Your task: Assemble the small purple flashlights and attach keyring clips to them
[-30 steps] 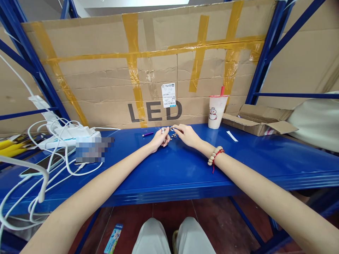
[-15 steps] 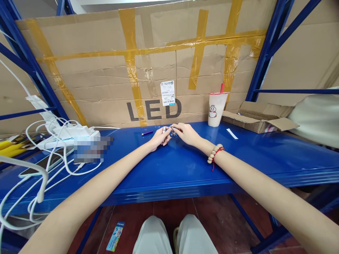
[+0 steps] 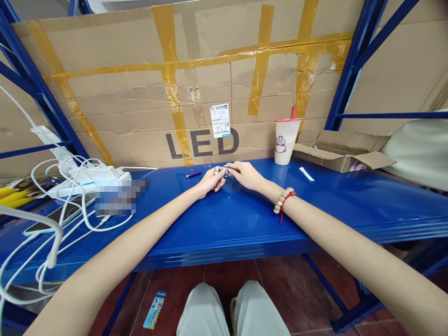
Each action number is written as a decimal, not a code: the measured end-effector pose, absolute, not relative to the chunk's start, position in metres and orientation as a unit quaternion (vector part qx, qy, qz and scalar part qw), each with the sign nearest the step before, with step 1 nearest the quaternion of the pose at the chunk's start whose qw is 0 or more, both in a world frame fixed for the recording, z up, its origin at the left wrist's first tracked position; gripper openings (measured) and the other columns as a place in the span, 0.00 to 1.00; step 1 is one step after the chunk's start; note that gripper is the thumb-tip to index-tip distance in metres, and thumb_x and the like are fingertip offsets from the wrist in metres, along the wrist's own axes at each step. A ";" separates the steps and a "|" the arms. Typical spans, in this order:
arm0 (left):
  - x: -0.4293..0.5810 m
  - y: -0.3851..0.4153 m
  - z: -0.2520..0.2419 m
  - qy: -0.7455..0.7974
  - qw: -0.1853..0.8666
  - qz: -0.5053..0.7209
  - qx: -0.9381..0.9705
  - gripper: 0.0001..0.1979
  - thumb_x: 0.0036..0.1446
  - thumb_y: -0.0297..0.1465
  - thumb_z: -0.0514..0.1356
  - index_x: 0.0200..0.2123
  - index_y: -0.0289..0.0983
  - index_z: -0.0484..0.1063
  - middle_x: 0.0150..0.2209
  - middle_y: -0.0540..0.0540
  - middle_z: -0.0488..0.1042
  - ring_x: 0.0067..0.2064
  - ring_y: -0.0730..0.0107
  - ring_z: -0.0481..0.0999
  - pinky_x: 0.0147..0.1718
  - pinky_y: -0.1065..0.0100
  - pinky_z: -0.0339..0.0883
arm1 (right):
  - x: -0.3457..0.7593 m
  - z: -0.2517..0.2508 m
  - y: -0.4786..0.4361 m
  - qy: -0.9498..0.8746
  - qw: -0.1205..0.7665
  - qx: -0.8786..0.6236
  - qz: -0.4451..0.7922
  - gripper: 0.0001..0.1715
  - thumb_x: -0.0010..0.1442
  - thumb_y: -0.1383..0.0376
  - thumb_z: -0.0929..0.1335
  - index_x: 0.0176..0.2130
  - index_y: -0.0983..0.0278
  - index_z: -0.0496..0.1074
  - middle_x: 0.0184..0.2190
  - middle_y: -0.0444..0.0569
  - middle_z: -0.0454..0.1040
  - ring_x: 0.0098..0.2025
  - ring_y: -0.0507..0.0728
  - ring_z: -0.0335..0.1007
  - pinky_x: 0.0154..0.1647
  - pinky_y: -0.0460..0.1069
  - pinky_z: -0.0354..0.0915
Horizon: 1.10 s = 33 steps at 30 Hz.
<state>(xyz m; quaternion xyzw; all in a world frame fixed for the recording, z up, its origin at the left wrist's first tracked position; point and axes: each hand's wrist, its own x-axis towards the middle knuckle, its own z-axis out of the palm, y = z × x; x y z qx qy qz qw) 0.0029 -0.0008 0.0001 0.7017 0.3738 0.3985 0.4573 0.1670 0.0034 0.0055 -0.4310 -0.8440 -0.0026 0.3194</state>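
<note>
Both hands meet over the back half of the blue shelf, fingers bent inward. My left hand [image 3: 211,181] is closed on a small whitish piece with dark and reddish marks [image 3: 217,170], mostly covered by the fingers. My right hand [image 3: 248,175], a beaded bracelet on its wrist, pinches a small silvery metal keychain [image 3: 228,174] with a ring and clasp. The metal parts hang between the two hands; whether they join the whitish piece I cannot tell. Just left of my left hand lies a slim purple metal tube [image 3: 193,175] with silvery bands.
A lidded cup with a red straw [image 3: 286,144] stands at the back right, near a white strip [image 3: 306,174] and an open cardboard box [image 3: 345,154]. White cables and a power strip [image 3: 94,181] crowd the left. Taped cardboard [image 3: 140,107] rises behind the blue shelf [image 3: 210,219].
The view has shifted slightly. Both hands stay together with almost the same hold, and the metal parts between them have turned a little.
</note>
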 end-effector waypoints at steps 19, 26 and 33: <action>0.006 -0.004 0.001 0.383 0.432 0.388 0.718 0.08 0.66 0.32 0.50 0.35 0.35 0.61 0.15 0.57 0.65 0.12 0.82 0.57 0.14 0.78 0.50 | 0.167 0.006 0.002 -0.843 0.309 -0.441 0.010 0.17 0.65 0.65 0.59 0.43 0.66 0.75 0.35 0.51 0.74 0.34 0.53 0.65 0.35 0.45 0.55; 0.005 -0.001 -0.001 0.380 0.428 0.386 0.723 0.07 0.66 0.32 0.50 0.36 0.35 0.61 0.14 0.57 0.65 0.12 0.82 0.56 0.14 0.78 0.50 | 0.168 0.008 0.000 -0.840 0.312 -0.444 0.019 0.17 0.65 0.65 0.59 0.43 0.66 0.75 0.35 0.51 0.75 0.33 0.53 0.65 0.34 0.45 0.55; 0.006 0.000 -0.001 0.385 0.425 0.380 0.726 0.10 0.66 0.35 0.51 0.35 0.35 0.61 0.15 0.56 0.66 0.11 0.83 0.56 0.14 0.78 0.50 | 0.168 0.008 -0.001 -0.840 0.308 -0.447 0.013 0.17 0.64 0.66 0.59 0.44 0.66 0.75 0.35 0.51 0.75 0.33 0.53 0.65 0.34 0.45 0.55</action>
